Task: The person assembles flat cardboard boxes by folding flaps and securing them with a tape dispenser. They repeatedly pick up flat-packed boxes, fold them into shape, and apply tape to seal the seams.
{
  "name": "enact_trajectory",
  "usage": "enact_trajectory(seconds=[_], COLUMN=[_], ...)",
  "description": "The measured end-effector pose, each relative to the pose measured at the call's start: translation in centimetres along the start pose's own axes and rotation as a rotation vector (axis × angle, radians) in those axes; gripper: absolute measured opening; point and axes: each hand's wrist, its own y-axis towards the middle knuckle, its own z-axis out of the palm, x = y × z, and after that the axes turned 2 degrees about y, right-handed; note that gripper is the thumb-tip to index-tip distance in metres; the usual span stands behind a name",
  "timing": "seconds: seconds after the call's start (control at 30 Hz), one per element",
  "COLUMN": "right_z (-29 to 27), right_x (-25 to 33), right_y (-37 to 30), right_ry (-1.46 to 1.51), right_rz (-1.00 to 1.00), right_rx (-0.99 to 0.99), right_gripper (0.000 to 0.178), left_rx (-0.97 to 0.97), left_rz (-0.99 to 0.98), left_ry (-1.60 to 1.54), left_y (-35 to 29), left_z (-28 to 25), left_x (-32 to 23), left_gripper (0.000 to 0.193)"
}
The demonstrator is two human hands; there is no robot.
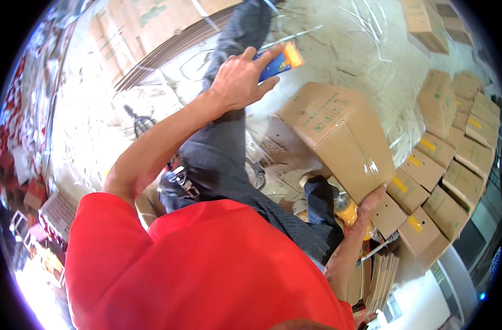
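Note:
My left hand (pixel 241 80) is raised ahead of my leg, its fingers closed around a small blue and orange object (pixel 275 67) whose kind I cannot make out. To the right stands a closed cardboard box (pixel 352 148), tilted, with green print on one face and shiny clear tape on another. My right hand (pixel 372 202) grips this box at its lower near corner, with some fingers hidden. Just beside that hand is a yellow thing (pixel 345 209), partly covered by my forearm.
Cartons with yellow tape strips (pixel 421 173) are stacked at the right. Flattened cardboard (pixel 168 27) lies bundled at the far left, and more sheets (pixel 384 278) stand near my right arm. White straps (pixel 372 27) are strewn on the floor. A white crate (pixel 58 214) is at the left.

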Motion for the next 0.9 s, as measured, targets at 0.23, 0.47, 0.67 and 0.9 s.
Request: enact_trajectory(seconds=[0.23, 0.47, 0.67, 0.9], right_z=[-0.7, -0.6, 0.4, 0.8], right_x=[1.3, 0.9, 0.4, -0.7], right_y=[-3.2, -4.1, -2.0, -0.3], right_ry=[0.096, 0.082, -0.172, -0.084], right_rz=[0.058, 0.066, 0.020, -0.045], right_rx=[0.058, 0.040, -0.036, -0.086], right_gripper=[0.063, 0.067, 0.068, 0.062], left_rx=[-0.303, -0.143, -0.055, -0.307], left_rz=[-0.143, -0.340, -0.362, -0.462], left_ry=[-0.198, 0.147, 0.359, -0.387], left_y=[-11.4, -22.2, -23.9, -7.6], left_z=[-8.8, 4.0, 9.4, 1.0], left_x=[7.2, 20.9, 24.6, 11.3], left_gripper=[0.073, 0.083, 0.092, 0.046])
